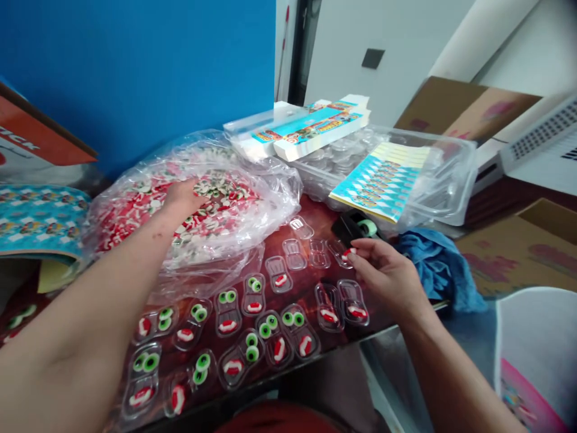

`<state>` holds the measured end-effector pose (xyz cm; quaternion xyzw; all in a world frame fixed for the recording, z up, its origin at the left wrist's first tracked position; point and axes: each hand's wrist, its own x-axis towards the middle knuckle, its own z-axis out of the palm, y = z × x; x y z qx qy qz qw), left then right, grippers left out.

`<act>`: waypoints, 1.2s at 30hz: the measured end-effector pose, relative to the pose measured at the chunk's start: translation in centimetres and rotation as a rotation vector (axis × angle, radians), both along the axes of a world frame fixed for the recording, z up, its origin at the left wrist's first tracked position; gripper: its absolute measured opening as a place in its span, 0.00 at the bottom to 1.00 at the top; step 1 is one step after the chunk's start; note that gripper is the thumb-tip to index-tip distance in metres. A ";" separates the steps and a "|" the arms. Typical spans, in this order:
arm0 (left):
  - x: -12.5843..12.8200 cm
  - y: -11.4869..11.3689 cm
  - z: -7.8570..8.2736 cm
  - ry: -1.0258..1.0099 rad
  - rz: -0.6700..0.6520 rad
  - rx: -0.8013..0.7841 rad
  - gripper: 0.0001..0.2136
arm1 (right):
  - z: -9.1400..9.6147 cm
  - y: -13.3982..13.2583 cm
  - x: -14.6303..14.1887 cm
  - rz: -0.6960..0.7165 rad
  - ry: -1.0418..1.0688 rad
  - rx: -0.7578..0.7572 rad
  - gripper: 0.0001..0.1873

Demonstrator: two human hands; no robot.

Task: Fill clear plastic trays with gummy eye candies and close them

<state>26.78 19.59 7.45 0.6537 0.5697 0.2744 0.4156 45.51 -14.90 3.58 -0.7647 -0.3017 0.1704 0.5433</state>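
Note:
My left hand (pixel 184 198) reaches into a large clear plastic bag (pixel 274 186) of red-and-white teeth gummies (pixel 135 210) and green-and-white eyeball gummies; its fingertips are hidden among the candies. Between thumb and fingers, my right hand (pixel 383 267) pinches a teeth gummy (pixel 348 254) over a small clear blister tray (pixel 336 249). Several blister trays nearby hold a teeth gummy and two eyeball gummies each. Closer to my right hand, a few trays such as this one (pixel 354 297) contain just a teeth gummy. Other blister trays (pixel 319 254) beside these show no candy.
A black tape dispenser (pixel 354 225) and a blue cloth (pixel 439 264) lie beyond my right hand. Behind stands a clear plastic bin (pixel 466 174) with stacked trays, printed sheets (pixel 383 180) and flat printed cartons (pixel 320 126). Cardboard boxes (pixel 523 246) flank the right side. The table's front edge runs below the trays.

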 end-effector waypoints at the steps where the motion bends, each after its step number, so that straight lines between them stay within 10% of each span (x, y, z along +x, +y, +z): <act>1: -0.3 -0.3 0.4 -0.044 0.027 -0.026 0.16 | 0.0 0.2 0.3 0.011 -0.016 -0.018 0.13; 9: -3.8 -8.2 4.1 -0.700 0.062 -0.442 0.19 | -1.7 2.1 0.4 0.107 -0.306 -0.236 0.08; 17: -1.7 -19.5 0.5 -0.887 0.010 -1.124 0.18 | -2.2 3.5 -1.0 0.165 -0.590 -0.360 0.07; 21: -1.2 -21.2 -0.7 -0.889 -0.131 -1.192 0.21 | 1.0 2.5 -3.0 0.195 -0.735 -0.222 0.07; 26: -1.0 -22.7 -1.3 -0.861 -0.208 -1.116 0.20 | 3.1 3.2 -7.7 0.589 -0.617 0.013 0.08; 32: -1.8 -23.8 -3.0 -0.756 -0.132 -1.032 0.09 | 1.6 4.1 -9.4 0.681 -0.516 -0.070 0.08; 36: -2.5 -22.6 -3.6 -0.835 -0.139 -1.173 0.05 | 1.8 6.1 -4.5 0.432 -0.644 -0.341 0.10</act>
